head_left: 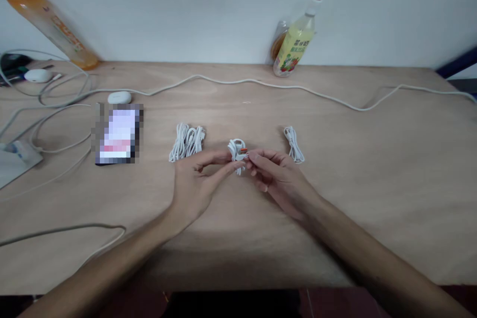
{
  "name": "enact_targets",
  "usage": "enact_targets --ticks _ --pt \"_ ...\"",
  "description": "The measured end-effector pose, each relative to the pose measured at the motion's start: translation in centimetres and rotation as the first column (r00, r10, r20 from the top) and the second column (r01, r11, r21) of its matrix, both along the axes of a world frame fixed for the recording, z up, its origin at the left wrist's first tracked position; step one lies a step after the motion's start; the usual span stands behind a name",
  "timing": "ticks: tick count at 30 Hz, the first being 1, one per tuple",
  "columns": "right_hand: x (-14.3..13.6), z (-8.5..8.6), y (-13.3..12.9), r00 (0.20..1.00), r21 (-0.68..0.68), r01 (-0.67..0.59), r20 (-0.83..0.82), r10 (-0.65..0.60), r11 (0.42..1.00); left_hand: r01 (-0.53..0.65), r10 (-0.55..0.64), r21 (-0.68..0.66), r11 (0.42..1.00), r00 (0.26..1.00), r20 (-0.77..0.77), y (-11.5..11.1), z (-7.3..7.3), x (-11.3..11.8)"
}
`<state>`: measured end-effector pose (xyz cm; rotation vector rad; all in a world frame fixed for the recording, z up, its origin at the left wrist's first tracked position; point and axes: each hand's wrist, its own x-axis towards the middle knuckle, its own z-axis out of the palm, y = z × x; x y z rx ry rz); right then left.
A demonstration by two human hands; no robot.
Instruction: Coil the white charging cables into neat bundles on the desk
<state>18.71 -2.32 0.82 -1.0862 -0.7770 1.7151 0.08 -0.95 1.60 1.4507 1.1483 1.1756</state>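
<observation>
A coiled white cable point(234, 148) is held up over the middle of the wooden table. My left hand point(201, 176) pinches the coil from its left side, thumb along the lower edge. From the right, the fingertips of my right hand point(278, 176) close on a thin white part of the same cable, beside a connector showing orange. Bundled white cables point(186, 141) lie on the table just behind my left hand. One more white cable bundle point(294, 144) rests behind my right hand.
A phone point(119, 134) and a white case point(119, 98) lie at the left, near loose cables. One long white cable point(246, 81) crosses the back of the table point(372, 184). An orange bottle point(55, 30) and a yellow bottle point(295, 44) stand by the wall.
</observation>
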Motion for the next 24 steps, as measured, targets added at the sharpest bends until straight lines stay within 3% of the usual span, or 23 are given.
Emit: enact_targets --ticks 8,24 --pt "0.01 0.05 0.05 0.999 -0.061 -0.011 -0.036 0.009 0.998 0.013 -0.013 0.008 1.000 1.000 0.010 -0.16 -0.06 0.00" --pt "-0.21 0.15 0.14 0.998 0.061 0.041 0.055 -0.044 0.997 0.029 -0.018 0.128 0.991 0.996 -0.090 -0.40 -0.19 -0.24"
